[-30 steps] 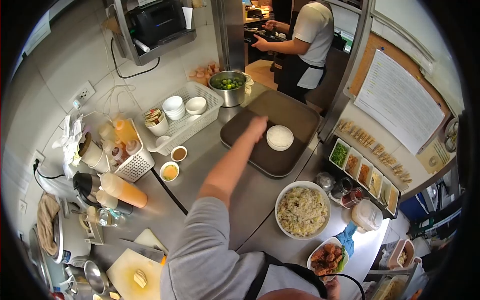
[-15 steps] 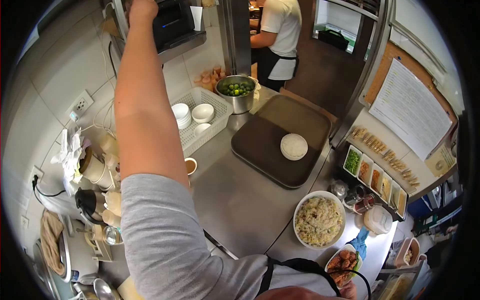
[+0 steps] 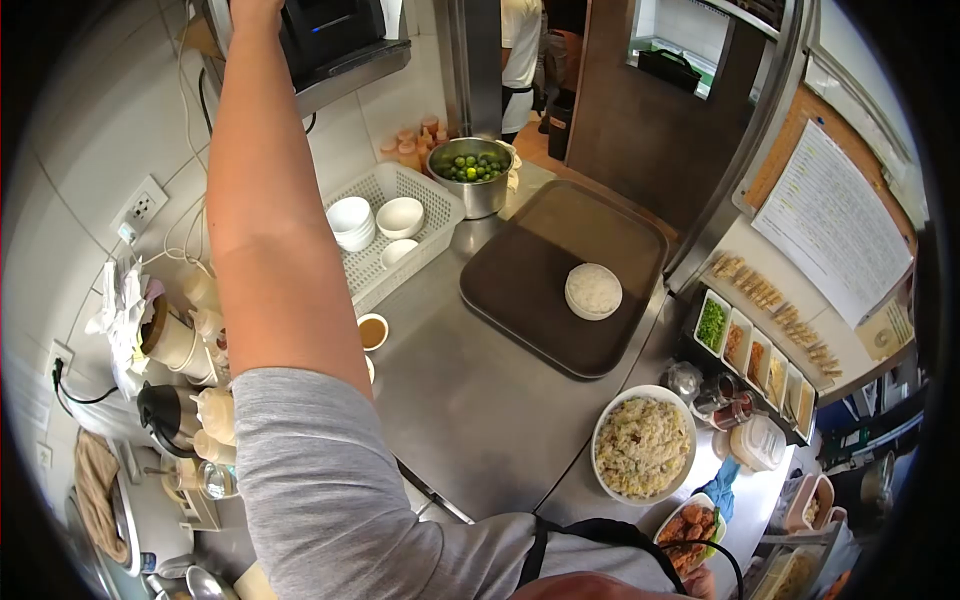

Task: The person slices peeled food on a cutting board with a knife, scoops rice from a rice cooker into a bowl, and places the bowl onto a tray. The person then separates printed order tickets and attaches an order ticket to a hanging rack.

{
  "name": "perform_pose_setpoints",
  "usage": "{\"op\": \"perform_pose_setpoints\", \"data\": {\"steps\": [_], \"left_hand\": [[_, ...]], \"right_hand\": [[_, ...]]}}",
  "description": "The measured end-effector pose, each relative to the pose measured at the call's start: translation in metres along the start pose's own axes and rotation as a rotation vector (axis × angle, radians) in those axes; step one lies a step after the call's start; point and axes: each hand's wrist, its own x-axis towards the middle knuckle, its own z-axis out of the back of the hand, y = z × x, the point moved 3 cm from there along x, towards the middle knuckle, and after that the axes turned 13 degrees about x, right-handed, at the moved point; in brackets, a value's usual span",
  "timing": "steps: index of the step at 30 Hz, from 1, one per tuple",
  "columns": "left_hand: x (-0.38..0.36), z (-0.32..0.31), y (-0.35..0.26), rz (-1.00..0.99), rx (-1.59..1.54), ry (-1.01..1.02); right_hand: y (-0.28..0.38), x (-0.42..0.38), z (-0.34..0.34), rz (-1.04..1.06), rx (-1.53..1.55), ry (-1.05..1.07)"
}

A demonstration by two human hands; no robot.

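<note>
My left arm stretches up along the left side to a dark boxy machine (image 3: 335, 35) with a small blue light on the wall. Of my left hand (image 3: 257, 8) only the wrist end shows at the top edge; its fingers are out of frame. At the bottom right, part of my right hand (image 3: 699, 582) shows against the near rim of a white dish of saucy fried chicken pieces (image 3: 690, 530), seemingly gripping it, with its fingers mostly hidden. Beside that dish stands a large white bowl of fried rice (image 3: 643, 445).
A brown tray (image 3: 530, 300) carries a small bowl of white rice (image 3: 594, 291). Behind are a basket (image 3: 440, 215) of white bowls and a steel pot (image 3: 485, 198) of green citrus. Topping containers (image 3: 755, 360) line the right; squeeze bottles (image 3: 215, 415) stand left.
My view has shifted slightly, and my left hand has slid further out past the top edge. The person in the background has moved left, partly behind the steel post.
</note>
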Motion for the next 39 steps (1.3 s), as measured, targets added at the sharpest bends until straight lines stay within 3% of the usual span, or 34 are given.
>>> {"op": "perform_pose_setpoints", "data": {"steps": [12,15,19,27,31,34,37,39], "left_hand": [[0.011,-0.003,0.004,-0.083,0.417,-0.112],[-0.012,0.006,-0.008,-0.050,0.121,-0.097],[-0.039,0.016,-0.028,-0.334,0.257,-0.294],[-0.043,0.025,-0.046,-0.175,0.143,-0.065],[-0.030,0.020,-0.040,-0.278,0.339,-0.076],[-0.015,0.004,-0.026,-0.309,0.372,0.277],[-0.012,-0.004,-0.020,-0.301,0.505,0.111],[-0.029,0.009,-0.037,-0.215,0.576,-0.032]], "right_hand": [[-0.004,0.008,0.002,0.009,0.018,0.041],[-0.004,0.012,0.004,0.010,0.016,0.065],[0.001,0.015,0.011,0.024,0.004,0.092],[0.019,0.013,0.032,0.063,-0.032,0.149],[0.017,0.010,0.025,0.072,0.008,0.090],[0.011,0.005,0.023,0.075,0.076,0.094],[0.013,-0.012,0.019,0.002,-0.083,0.114],[0.037,-0.057,-0.006,-0.152,-0.261,0.015]]}}
